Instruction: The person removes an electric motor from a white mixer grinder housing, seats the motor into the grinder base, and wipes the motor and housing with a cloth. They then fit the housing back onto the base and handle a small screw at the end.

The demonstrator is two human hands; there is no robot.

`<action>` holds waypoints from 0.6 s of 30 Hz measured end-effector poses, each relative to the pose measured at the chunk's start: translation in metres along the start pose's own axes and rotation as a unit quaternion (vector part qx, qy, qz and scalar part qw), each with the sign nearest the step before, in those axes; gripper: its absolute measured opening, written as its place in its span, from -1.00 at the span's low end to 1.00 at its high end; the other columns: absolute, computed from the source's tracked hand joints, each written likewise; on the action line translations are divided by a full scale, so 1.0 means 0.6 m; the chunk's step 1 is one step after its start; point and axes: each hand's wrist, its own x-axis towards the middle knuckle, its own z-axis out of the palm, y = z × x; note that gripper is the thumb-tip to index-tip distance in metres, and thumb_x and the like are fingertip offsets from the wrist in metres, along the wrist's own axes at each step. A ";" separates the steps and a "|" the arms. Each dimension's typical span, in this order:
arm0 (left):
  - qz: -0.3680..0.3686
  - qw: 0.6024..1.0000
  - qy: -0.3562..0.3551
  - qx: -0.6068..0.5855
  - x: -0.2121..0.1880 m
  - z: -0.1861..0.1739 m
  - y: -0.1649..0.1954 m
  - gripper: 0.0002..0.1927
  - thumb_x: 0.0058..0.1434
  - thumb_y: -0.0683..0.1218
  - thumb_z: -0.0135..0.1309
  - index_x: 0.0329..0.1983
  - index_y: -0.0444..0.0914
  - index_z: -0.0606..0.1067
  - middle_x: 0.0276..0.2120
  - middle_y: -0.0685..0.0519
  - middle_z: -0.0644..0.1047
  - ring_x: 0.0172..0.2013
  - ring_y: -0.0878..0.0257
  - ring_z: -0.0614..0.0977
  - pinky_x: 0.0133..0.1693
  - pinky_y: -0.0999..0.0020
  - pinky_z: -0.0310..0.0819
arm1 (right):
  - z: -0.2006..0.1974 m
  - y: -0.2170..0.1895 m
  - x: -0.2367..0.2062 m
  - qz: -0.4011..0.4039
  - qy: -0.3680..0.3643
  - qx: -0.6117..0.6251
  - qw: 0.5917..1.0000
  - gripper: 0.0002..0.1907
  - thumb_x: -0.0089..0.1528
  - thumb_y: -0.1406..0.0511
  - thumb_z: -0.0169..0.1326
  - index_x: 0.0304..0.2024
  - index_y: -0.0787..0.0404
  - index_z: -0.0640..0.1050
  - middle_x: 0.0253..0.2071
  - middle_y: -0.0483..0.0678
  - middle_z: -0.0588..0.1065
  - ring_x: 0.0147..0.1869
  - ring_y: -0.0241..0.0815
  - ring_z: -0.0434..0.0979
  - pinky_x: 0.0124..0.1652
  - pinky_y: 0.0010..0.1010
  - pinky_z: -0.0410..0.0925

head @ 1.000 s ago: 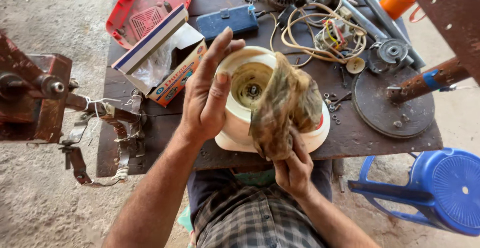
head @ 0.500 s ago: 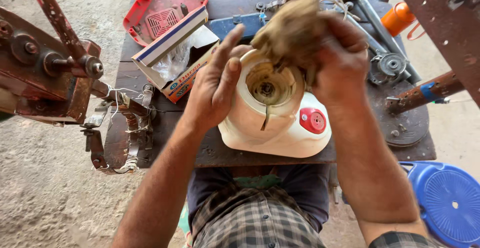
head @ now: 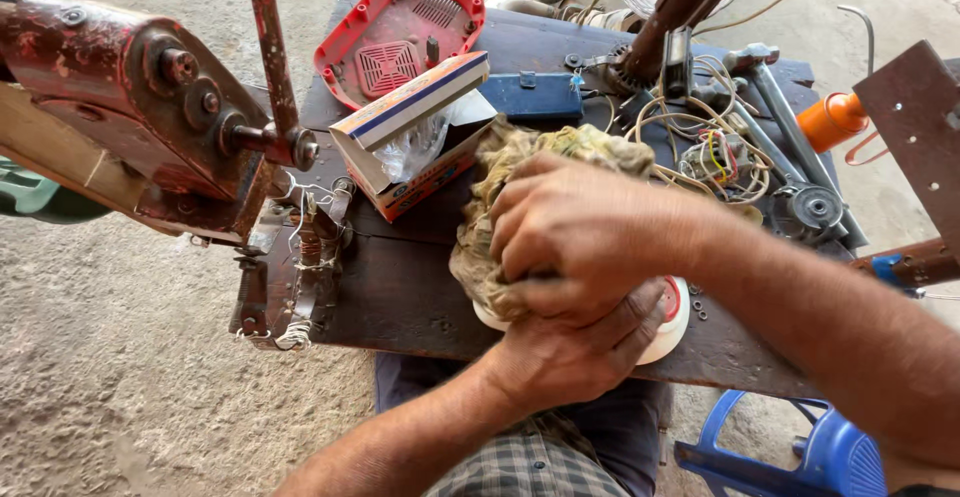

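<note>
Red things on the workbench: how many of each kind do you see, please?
Red plastic vent cover: 1
Red round knob on the white appliance base: 1
Rusty red hand-crank machine at the bench edge: 1
Total: 3

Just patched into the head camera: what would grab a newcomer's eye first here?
Both hands, mid-frame: the right hand presses a grimy rag onto a white appliance base, which the left hand grips from below. Next, the rusty red machine at upper left, then the red plastic grille and open cardboard box behind.
</note>
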 end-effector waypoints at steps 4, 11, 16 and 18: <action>-0.020 0.999 -0.008 0.050 0.002 0.003 -0.002 -0.62 0.29 -0.05 0.06 0.14 -0.21 0.61 0.22 0.03 0.53 0.38 0.09 0.43 0.39 0.11 0.22 | 0.005 0.107 -0.014 0.289 -0.061 0.160 0.942 -0.73 0.19 0.10 0.18 -0.23 0.12 0.68 -0.30 -0.11 0.67 -0.13 -0.09 0.65 -0.10 -0.26 0.47; -0.006 0.995 0.003 0.099 0.011 0.000 -0.007 -0.66 0.39 -0.02 0.05 0.18 -0.14 0.61 0.23 0.08 0.55 0.38 0.17 0.41 0.45 0.13 0.03 | 0.137 0.176 -0.187 0.232 0.255 0.141 0.928 -0.60 0.31 0.29 0.12 0.17 0.33 0.53 -0.04 0.09 0.60 0.01 -0.14 0.61 0.01 -0.34 0.46; 0.001 0.997 -0.007 0.074 0.012 0.009 -0.014 -0.67 0.37 -0.02 0.04 0.14 -0.15 0.62 0.22 0.06 0.55 0.38 0.16 0.44 0.44 0.13 0.02 | 0.286 0.056 -0.267 0.339 0.431 -0.083 0.832 -0.59 0.31 0.47 0.06 0.22 0.43 0.45 0.18 0.25 0.47 0.21 0.01 0.55 0.15 -0.33 0.45; 0.008 0.998 -0.010 0.062 0.013 0.010 -0.011 -0.69 0.39 -0.03 0.05 0.13 -0.15 0.62 0.22 0.05 0.55 0.38 0.15 0.44 0.44 0.13 0.01 | 0.300 0.002 -0.288 0.383 0.516 0.108 0.759 -0.63 0.30 0.49 0.04 0.17 0.40 0.51 0.09 0.17 0.52 0.14 -0.05 0.57 0.10 -0.34 0.44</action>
